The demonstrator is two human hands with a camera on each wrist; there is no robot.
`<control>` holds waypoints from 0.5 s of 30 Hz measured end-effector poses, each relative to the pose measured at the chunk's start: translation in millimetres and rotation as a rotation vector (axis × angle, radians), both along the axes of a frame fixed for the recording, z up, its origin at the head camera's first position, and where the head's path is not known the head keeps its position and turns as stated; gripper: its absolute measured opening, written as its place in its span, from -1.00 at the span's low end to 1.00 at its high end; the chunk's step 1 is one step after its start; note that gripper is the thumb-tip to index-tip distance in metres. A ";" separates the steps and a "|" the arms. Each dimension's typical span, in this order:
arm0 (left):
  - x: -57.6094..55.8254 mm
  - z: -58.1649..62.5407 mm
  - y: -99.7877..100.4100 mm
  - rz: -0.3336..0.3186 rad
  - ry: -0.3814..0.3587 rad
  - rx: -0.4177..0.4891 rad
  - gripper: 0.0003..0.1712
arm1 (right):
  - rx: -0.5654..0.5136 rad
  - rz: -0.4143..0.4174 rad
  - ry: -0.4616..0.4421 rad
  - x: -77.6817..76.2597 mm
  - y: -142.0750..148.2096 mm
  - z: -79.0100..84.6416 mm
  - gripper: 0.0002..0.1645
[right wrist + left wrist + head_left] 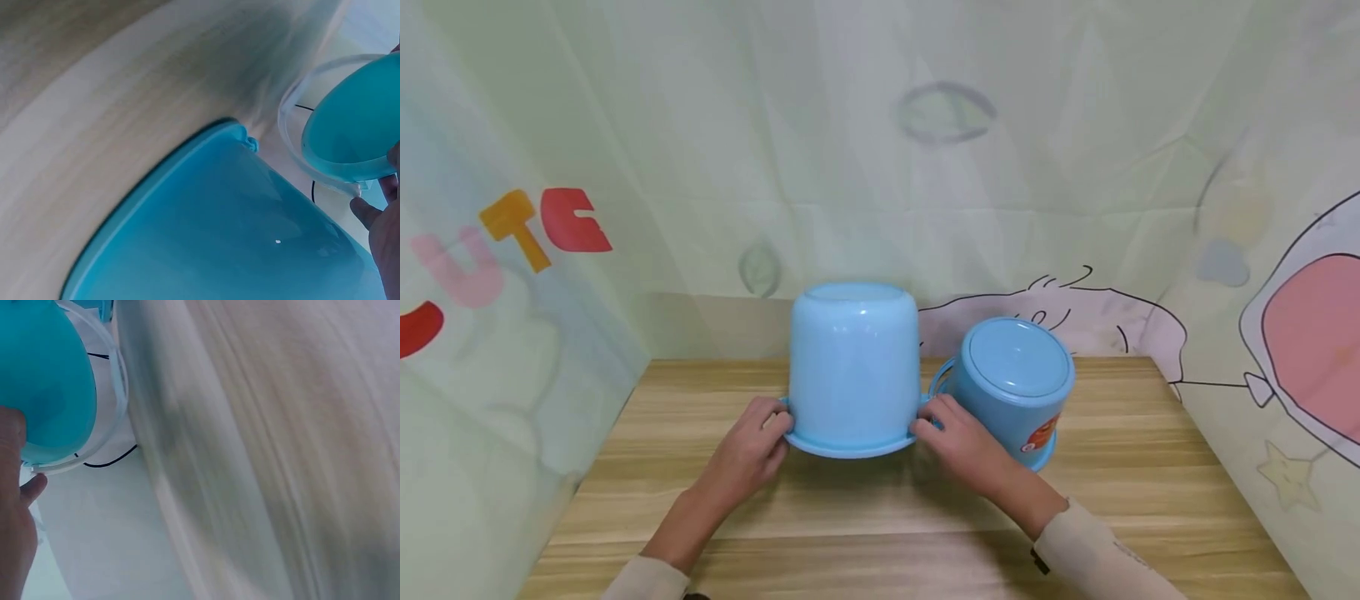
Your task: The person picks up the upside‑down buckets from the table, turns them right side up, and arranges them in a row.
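A light blue bucket [854, 375] is bottom up, its rim raised off the wooden table [857, 533]. My left hand [751, 442] grips its rim on the left side. On the opposite side my right hand [966, 442] pinches the same rim. Both wrist views look into the mouth of this held bucket [356, 122], and its pale handle [119, 394] loops out beyond the rim. Just right of my right hand stands a second blue bucket [1018, 375], also bottom up, with a red-orange label [1043, 433].
The second bucket's rim rests on the table, close beside my right hand and forearm. A printed cloth curtain [850, 150] hangs behind the table's back edge and along both sides, with letters on the left and a balloon drawing on the right.
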State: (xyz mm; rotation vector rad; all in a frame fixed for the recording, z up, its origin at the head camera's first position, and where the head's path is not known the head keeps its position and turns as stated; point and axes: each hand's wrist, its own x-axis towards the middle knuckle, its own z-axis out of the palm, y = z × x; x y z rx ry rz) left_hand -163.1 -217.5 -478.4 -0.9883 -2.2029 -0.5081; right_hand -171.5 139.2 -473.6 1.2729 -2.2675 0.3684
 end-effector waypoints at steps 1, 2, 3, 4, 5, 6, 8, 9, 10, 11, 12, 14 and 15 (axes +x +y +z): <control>-0.2 1.7 0.4 -0.005 0.014 0.007 -0.89 | -0.008 0.007 0.000 0.0 0.8 2.1 -0.70; -0.3 3.3 1.0 -0.009 0.025 0.012 -0.87 | -0.011 0.012 -0.003 0.1 1.8 4.2 -0.70; -0.3 4.9 1.6 -0.015 0.034 0.019 -0.86 | -0.015 0.017 -0.002 0.2 2.7 6.4 -0.70; -0.3 6.5 2.3 -0.018 0.044 0.025 -0.85 | -0.016 0.021 -0.001 0.5 3.7 8.6 -0.70; -0.1 8.0 3.0 -0.021 0.056 0.031 -0.84 | -0.018 0.026 -0.002 0.8 4.5 10.5 -0.70; 0.2 9.4 3.5 -0.024 0.064 0.035 -0.83 | -0.018 0.029 -0.003 1.1 5.4 12.3 -0.69; 1.7 12.3 4.4 -0.024 0.063 0.039 -0.81 | -0.020 0.033 0.003 1.6 6.8 15.1 -0.69; 2.9 13.6 4.6 -0.022 0.059 0.040 -0.81 | -0.026 0.035 0.009 1.8 7.4 16.4 -0.71; 4.1 14.9 4.8 -0.020 0.051 0.038 -0.81 | -0.036 0.038 0.016 2.0 7.9 17.5 -0.72; 5.5 16.4 4.8 -0.015 0.041 0.032 -0.80 | -0.045 0.037 0.026 2.0 8.4 18.4 -0.74; 6.8 17.9 4.8 -0.012 0.029 0.027 -0.80 | -0.055 0.035 0.037 2.0 8.8 19.2 -0.74; 8.9 20.9 5.0 -0.007 0.015 0.021 -0.79 | -0.080 0.037 0.057 1.9 9.6 20.7 -0.73; 9.6 22.3 5.1 -0.004 0.014 0.019 -0.79 | -0.089 0.036 0.065 2.0 10.1 21.3 -0.71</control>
